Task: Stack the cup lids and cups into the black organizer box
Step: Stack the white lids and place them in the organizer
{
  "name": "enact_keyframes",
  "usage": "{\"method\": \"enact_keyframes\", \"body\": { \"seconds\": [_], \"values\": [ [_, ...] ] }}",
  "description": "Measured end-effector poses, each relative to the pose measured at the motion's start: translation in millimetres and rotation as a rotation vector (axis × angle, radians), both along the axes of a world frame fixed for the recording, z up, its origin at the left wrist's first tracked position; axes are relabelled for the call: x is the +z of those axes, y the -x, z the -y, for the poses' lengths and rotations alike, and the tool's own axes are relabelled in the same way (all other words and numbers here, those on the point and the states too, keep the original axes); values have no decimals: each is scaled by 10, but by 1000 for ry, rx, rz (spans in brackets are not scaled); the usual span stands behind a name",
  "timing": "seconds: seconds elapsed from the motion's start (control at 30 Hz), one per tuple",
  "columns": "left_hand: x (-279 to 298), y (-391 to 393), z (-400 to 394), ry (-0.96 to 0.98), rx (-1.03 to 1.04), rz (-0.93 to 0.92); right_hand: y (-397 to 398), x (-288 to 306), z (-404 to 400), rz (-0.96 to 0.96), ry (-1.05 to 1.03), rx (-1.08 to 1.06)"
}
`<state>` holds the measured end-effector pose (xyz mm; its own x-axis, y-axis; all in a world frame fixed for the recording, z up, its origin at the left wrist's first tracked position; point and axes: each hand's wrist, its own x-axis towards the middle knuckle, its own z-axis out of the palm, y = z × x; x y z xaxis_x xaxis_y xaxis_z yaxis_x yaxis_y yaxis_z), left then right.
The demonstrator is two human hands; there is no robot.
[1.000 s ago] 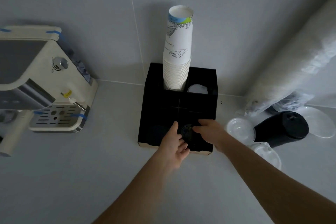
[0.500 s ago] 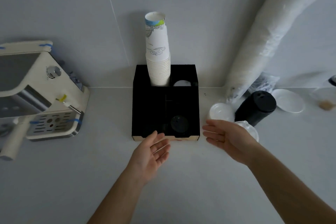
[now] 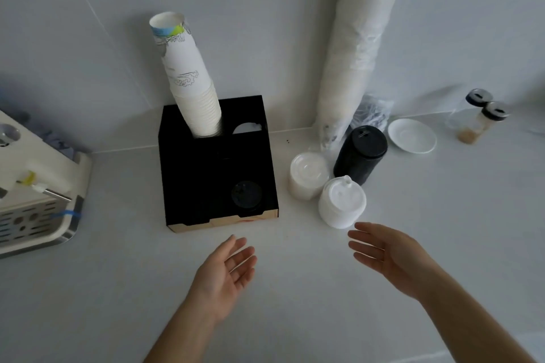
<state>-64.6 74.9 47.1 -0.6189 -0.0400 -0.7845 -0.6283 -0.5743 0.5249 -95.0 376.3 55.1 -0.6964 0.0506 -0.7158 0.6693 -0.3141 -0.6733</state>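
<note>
Head view: both hands hover above the desk, palms turned inward, fingers straight, holding nothing.
Left hand: just in front of the black organizer box, below its near edge.
Right hand: its fingertips lie just below the white lid stack, not touching it.
Other lids: a translucent lid stack and a black lid stack stand beyond the white one, up and away from the right hand.
Box contents: paper cups tower in the far-left slot; black lids sit in the near-right slot.
Key relation: remaining stacks stand upright to the right of the box, so the right hand is nearer; I judge the white stack is next.
</note>
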Motion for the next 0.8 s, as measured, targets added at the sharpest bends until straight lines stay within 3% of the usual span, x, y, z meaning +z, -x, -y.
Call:
{"method": "enact_keyframes", "body": {
  "seconds": [0.33, 0.8],
  "values": [
    [-96, 304, -795, 48, -58, 23, 300, -176, -648, -10, -18, -29],
    [-125, 833, -1546, 272, -279, -39, 943, -359, -580, -64, -66, 232]
  ]
}}
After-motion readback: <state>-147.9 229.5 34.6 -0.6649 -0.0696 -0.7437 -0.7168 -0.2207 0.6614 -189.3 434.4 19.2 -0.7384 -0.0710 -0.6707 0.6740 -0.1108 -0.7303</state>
